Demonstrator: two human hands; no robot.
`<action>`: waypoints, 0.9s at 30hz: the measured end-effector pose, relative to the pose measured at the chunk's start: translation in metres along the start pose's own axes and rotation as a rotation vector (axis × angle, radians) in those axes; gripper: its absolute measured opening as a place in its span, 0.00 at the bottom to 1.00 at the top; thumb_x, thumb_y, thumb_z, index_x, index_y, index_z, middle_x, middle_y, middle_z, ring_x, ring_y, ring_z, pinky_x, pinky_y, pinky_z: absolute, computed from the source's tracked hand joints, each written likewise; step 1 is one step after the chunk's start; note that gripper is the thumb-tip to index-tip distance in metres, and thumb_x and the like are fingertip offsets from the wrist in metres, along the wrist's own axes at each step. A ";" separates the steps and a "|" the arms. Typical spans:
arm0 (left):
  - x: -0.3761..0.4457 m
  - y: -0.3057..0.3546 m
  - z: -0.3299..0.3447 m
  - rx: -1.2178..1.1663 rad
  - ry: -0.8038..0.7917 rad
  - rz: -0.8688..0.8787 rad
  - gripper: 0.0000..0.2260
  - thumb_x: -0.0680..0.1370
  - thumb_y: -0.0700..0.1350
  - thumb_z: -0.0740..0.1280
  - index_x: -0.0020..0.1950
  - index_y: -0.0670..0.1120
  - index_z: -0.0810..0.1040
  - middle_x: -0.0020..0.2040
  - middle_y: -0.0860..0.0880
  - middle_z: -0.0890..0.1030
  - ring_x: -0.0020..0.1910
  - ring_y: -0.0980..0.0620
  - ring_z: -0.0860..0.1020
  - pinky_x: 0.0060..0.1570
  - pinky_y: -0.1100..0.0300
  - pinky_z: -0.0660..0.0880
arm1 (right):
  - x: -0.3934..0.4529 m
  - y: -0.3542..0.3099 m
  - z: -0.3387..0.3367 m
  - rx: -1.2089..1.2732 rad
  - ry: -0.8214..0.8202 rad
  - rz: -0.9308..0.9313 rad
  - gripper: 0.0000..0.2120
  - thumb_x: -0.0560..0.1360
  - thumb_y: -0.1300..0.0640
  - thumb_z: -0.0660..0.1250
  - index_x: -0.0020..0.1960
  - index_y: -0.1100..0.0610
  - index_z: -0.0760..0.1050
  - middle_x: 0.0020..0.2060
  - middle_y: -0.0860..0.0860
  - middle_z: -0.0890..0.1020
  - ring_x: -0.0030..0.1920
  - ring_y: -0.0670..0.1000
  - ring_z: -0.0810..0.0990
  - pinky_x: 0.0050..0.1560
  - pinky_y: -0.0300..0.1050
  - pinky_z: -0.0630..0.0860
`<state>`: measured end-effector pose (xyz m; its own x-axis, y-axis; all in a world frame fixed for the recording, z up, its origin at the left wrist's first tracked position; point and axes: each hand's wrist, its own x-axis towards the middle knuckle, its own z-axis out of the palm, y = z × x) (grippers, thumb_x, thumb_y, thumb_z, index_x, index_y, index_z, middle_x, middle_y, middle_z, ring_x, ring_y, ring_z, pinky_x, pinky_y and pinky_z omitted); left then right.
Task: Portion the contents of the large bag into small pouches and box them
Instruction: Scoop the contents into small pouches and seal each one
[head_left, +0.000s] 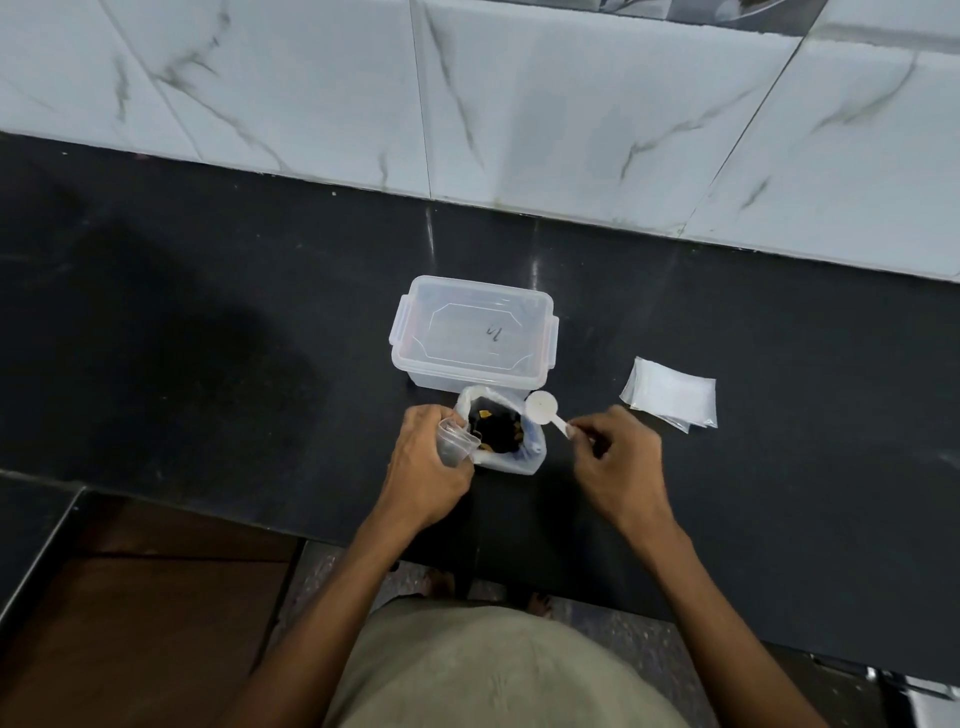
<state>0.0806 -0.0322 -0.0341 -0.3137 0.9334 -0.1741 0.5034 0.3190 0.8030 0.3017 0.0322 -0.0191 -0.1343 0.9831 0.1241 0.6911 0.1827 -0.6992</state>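
Observation:
The large clear bag (524, 457) stands open on the black counter, showing dark contents with a few yellow bits. My left hand (423, 467) grips a small clear pouch (456, 441) held open at the bag's left rim. My right hand (618, 457) pinches the handle of a white plastic scoop (543, 408), whose empty bowl hovers over the bag's upper right edge. A clear plastic box (472, 335) with its clip lid on sits just behind the bag. A stack of empty small pouches (672, 397) lies to the right.
The black counter (208, 312) runs left to right, backed by a white marble-tiled wall (519, 104). Its front edge drops off near my body, with a brown surface (156, 597) lower left.

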 end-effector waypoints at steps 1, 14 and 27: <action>0.000 0.001 0.001 -0.004 -0.016 -0.024 0.17 0.71 0.40 0.74 0.55 0.53 0.75 0.58 0.54 0.72 0.52 0.58 0.76 0.52 0.59 0.75 | -0.002 -0.001 0.001 0.025 0.005 -0.022 0.05 0.74 0.65 0.74 0.44 0.56 0.86 0.35 0.43 0.75 0.35 0.42 0.76 0.38 0.27 0.68; 0.012 0.005 0.001 -0.051 -0.163 -0.128 0.12 0.73 0.42 0.74 0.56 0.51 0.81 0.56 0.52 0.75 0.54 0.55 0.77 0.53 0.63 0.71 | -0.018 -0.011 0.025 -0.107 0.003 -0.044 0.04 0.70 0.69 0.71 0.39 0.62 0.81 0.38 0.51 0.73 0.31 0.51 0.73 0.31 0.47 0.73; 0.002 0.010 0.004 -0.369 -0.190 0.038 0.17 0.72 0.36 0.74 0.59 0.48 0.83 0.59 0.48 0.75 0.57 0.56 0.80 0.55 0.69 0.74 | -0.005 -0.019 0.039 -0.192 -0.105 -0.023 0.03 0.73 0.66 0.71 0.41 0.64 0.84 0.39 0.56 0.76 0.33 0.56 0.76 0.34 0.45 0.70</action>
<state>0.0883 -0.0262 -0.0287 -0.1291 0.9681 -0.2148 0.1783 0.2358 0.9553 0.2621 0.0237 -0.0338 -0.2177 0.9743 0.0573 0.8081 0.2129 -0.5493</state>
